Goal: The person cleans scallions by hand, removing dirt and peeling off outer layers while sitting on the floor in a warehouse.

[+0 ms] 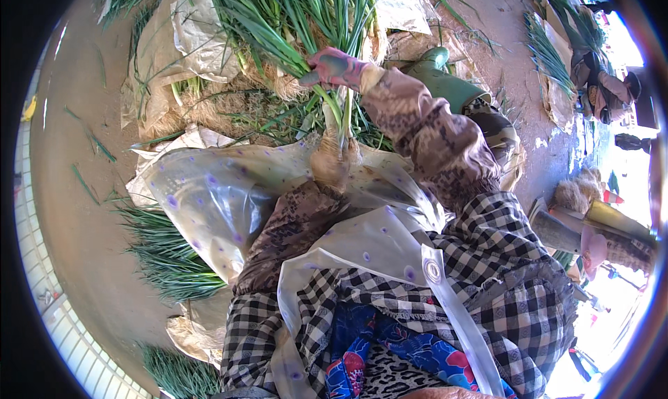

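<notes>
My right hand (pixel 337 68), in a pink and grey glove, is closed round the green leaves of a few green onions (pixel 339 114) whose pale stalks point down toward me. Lower down, my left hand (pixel 330 164) is wrapped round the lower stalks, slightly smeared by motion; its fingers are only partly visible. A clear plastic apron (pixel 209 190) with purple spots spreads across my lap beneath it. Just beyond my hands lies a big heap of green onions (pixel 278 16) with shaggy, straw-coloured roots.
Brown sacking (pixel 156 86) lies under and beside the heap. More green onion bundles (pixel 170 253) rest on the floor at left. A green rubber boot (pixel 445 82) stands right of my right hand. Other people (pixel 605 86) are at the far right, near another onion pile (pixel 550 51).
</notes>
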`<state>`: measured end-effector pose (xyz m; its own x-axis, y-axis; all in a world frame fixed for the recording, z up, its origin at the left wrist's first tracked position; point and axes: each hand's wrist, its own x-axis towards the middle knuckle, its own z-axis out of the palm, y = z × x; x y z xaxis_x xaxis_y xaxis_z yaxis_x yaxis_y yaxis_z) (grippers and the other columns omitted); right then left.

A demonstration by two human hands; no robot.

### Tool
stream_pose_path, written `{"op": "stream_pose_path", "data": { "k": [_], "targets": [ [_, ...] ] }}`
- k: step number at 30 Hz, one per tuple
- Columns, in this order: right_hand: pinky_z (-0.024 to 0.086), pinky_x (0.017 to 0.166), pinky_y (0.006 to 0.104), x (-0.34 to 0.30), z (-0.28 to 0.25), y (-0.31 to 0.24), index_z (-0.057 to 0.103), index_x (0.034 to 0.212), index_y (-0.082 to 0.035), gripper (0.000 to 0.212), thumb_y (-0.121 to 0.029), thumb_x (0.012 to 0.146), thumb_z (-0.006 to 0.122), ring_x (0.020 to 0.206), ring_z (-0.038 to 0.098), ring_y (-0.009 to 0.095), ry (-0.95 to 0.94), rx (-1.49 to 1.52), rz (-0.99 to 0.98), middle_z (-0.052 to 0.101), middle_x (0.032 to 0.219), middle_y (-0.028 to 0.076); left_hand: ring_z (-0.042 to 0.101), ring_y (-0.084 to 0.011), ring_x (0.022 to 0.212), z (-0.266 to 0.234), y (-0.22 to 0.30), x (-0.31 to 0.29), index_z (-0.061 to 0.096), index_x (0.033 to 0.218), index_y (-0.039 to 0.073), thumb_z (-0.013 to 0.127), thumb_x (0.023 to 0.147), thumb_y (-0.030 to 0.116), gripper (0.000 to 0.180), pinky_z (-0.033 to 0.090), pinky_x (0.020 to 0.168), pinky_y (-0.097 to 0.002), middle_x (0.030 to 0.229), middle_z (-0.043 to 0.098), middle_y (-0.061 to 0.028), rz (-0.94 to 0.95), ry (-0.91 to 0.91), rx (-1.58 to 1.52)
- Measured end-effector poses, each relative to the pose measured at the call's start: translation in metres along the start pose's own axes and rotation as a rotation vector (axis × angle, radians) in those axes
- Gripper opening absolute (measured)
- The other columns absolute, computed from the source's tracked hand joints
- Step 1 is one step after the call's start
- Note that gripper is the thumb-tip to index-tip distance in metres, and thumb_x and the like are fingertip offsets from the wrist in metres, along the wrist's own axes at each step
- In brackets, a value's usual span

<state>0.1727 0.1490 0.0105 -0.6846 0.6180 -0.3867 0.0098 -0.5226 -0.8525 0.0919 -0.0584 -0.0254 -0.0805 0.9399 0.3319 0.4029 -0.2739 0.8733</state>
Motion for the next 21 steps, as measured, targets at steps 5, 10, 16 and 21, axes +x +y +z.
{"op": "stream_pose_path", "data": {
  "k": [5, 10, 16, 21],
  "targets": [
    [0.043, 0.042, 0.0233, -0.016, 0.048, -0.050, 0.056, 0.091, 0.004, 0.026, -0.014, 0.074, 0.064, 0.047, 0.052, 0.011, 0.149, -0.361, -0.147, 0.058, 0.066, 0.007, 0.053, -0.0122, 0.062, -0.031, 0.023, 0.021, 0.026, 0.132, 0.014, 0.049, 0.084, 0.003, 0.054, 0.044, 0.055, -0.0239, 0.078, 0.057, -0.0063, -0.260, 0.142, -0.400],
    [0.035, 0.043, 0.0198, -0.029, 0.023, -0.052, 0.053, 0.097, 0.001, 0.030, -0.011, 0.073, 0.066, 0.048, 0.043, 0.006, 0.290, -0.230, -0.245, 0.053, 0.066, 0.001, 0.054, -0.0116, 0.062, -0.019, -0.010, 0.019, 0.049, 0.108, 0.000, 0.051, 0.085, 0.008, 0.025, 0.047, 0.055, -0.0232, 0.079, 0.059, -0.0060, -0.541, 0.143, -0.878],
    [0.035, 0.040, 0.0216, -0.042, -0.032, -0.020, 0.054, 0.094, 0.001, 0.024, -0.012, 0.075, 0.064, 0.046, 0.044, 0.007, 0.361, 0.141, -0.140, 0.055, 0.066, 0.004, 0.054, -0.0110, 0.064, -0.008, -0.011, 0.017, 0.052, 0.101, 0.000, 0.049, 0.086, 0.015, 0.021, 0.047, 0.056, -0.0234, 0.082, 0.057, -0.0044, -0.641, 0.078, -1.122],
    [0.031, 0.032, 0.0252, -0.060, -0.059, -0.006, 0.056, 0.079, 0.003, 0.010, -0.007, 0.077, 0.057, 0.037, 0.045, 0.015, 0.454, 0.010, 0.001, 0.053, 0.054, 0.008, 0.053, -0.0089, 0.069, -0.012, -0.012, 0.016, 0.051, 0.106, -0.001, 0.044, 0.089, 0.017, 0.025, 0.045, 0.059, -0.0206, 0.083, 0.057, -0.0038, -0.548, 0.035, -0.829]
  ]
}}
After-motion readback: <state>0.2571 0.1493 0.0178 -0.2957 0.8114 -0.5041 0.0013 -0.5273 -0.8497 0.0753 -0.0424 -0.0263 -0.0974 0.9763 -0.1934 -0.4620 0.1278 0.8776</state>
